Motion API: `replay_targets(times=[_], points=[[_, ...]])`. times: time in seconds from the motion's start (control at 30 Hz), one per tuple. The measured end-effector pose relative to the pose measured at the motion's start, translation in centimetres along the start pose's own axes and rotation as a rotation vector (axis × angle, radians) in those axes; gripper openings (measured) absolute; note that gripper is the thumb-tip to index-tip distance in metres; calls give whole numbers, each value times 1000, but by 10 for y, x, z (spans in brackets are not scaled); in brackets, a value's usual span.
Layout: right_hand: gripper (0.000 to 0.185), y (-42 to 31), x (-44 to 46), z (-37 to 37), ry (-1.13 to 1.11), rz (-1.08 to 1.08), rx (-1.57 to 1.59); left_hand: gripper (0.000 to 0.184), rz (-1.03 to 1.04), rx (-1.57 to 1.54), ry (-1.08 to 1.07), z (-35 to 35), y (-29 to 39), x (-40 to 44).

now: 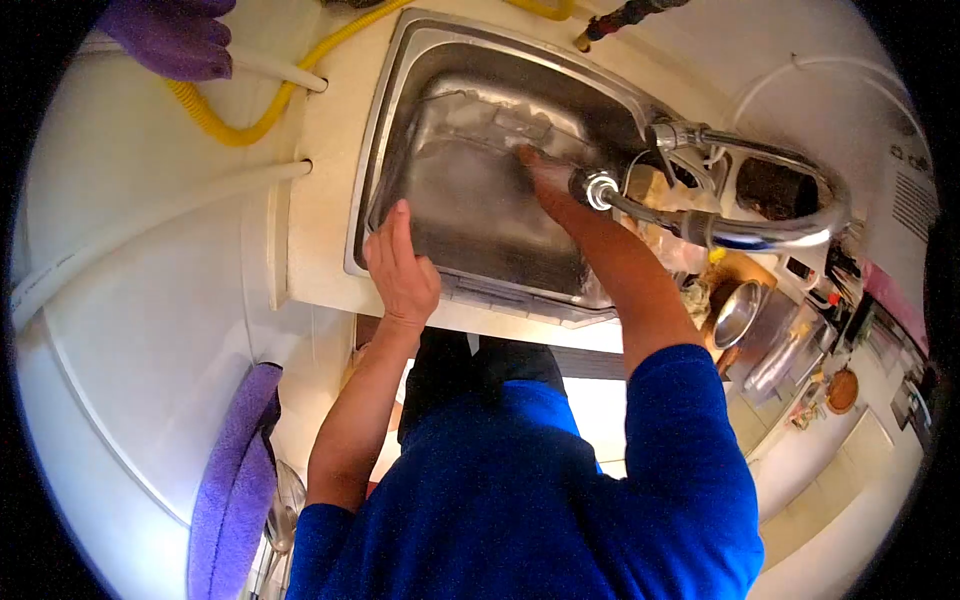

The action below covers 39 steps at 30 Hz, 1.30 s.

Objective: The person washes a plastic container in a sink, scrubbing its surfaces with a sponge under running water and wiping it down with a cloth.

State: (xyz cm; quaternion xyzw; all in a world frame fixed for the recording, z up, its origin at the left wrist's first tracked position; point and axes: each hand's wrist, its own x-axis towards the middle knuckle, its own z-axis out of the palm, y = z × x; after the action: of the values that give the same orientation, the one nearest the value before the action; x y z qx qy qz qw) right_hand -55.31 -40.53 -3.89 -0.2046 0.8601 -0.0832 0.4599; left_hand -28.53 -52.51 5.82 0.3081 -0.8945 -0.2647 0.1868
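My left hand, fingers stretched out, rests at the front left corner of the steel sink. Inside the basin my right hand reaches in beside the faucet head; its fingers are blurred, and whether they hold anything cannot be made out. A see-through, sheet-like or box-like thing shows along the basin's front edge, its outline unclear. Greyish, hazy shapes lie toward the back of the basin.
The curved metal faucet arches over the right side. Beyond it stand a metal bowl and kitchen clutter. A yellow hose loops at the back left, below a purple glove. A purple cloth hangs at the lower left.
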Motion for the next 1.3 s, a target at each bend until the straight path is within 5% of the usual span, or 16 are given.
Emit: replay_targets(times=[0.1,0.23,0.33,0.47,0.53,0.67,0.8,0.93,1.13,1.3], points=[[71,56,26,40,-178,-122,-9,73,-14,14,23,6,-1,4],[45,38,-49,46,-665,-628,-306,73,-7,-5,34,3,1,8],[18,-21,-77,64,-819,-681,165,73,-12,-19,41,2,3,7],[16,-116,-20,120,-289,-970,487,72,69,14,115,8,-3,5],[25,-118,28,107,-324,-954,360,73,13,17,48,2,1,6],[36,-64,55,25,-5,-447,-38,74,27,-11,73,5,-3,4],[36,59,129,82,244,-456,-532,76,45,14,84,7,-7,2],[37,76,36,53,-166,-291,-519,77,12,-12,62,5,-2,2],[39,64,-55,28,-717,-502,-564,76,-41,1,23,4,-5,5],[42,29,-23,21,-500,-466,-504,70,-19,-36,23,-1,1,8]])
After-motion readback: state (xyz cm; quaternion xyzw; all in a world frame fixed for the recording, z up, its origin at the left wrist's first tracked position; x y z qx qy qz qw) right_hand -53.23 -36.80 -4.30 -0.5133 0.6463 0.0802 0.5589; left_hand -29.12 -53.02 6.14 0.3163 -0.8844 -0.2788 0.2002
